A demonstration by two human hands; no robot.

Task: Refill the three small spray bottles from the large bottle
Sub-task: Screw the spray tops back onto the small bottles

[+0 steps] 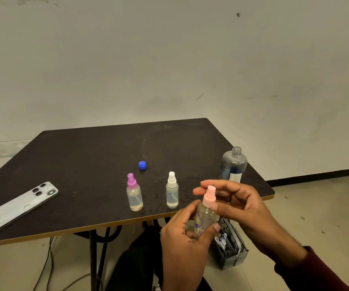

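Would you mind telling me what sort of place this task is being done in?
Probably a bare, makeshift indoor workroom: a dark folding table against a scuffed plain wall, loose cables on the tiled floor, and a small waste basket beside it.

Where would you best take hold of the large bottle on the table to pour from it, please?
Grip the large bottle around its broad middle, probably from the near right side with the right hand. It stands upright and uncapped at the table's right edge, so a sideways wrap below the narrow neck looks steadiest.
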